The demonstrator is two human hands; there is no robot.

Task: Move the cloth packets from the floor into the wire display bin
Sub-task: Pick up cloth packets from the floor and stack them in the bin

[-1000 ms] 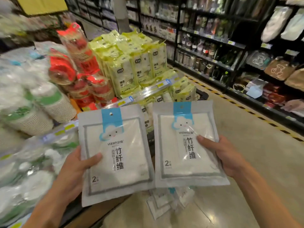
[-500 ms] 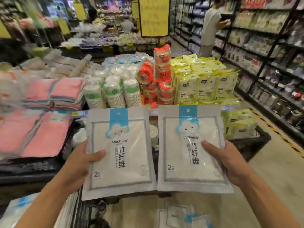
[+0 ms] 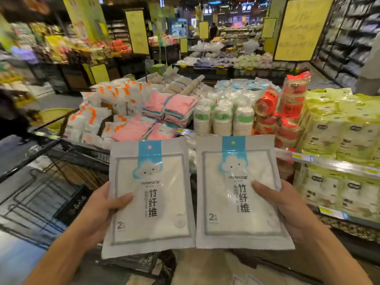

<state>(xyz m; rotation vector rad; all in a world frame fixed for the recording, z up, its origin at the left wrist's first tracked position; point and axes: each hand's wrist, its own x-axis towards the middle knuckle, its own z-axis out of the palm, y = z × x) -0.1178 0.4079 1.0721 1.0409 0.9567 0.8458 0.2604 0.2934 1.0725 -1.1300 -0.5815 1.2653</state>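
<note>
I hold two flat white cloth packets with blue cloud labels upright in front of me. My left hand (image 3: 98, 210) grips the left packet (image 3: 150, 198) by its left edge, thumb across the front. My right hand (image 3: 287, 206) grips the right packet (image 3: 238, 192) by its right edge, thumb on the front. A black wire display bin (image 3: 47, 194) stands at the lower left, below and left of the packets. Corners of more packets on the floor (image 3: 244, 279) show at the bottom edge.
Behind the packets a display table carries pink cloths (image 3: 164, 114), stacked paper cups (image 3: 222, 118), red cup packs (image 3: 287, 103) and yellow-green tissue packs (image 3: 339, 128). Dark shelving (image 3: 349, 38) lines the right aisle. A person's sleeve (image 3: 370, 66) shows at the right edge.
My view has swung left and up. The wire bin has come into sight at lower left, and the floor packets have slid almost out of frame. Both hands keep their packets.
</note>
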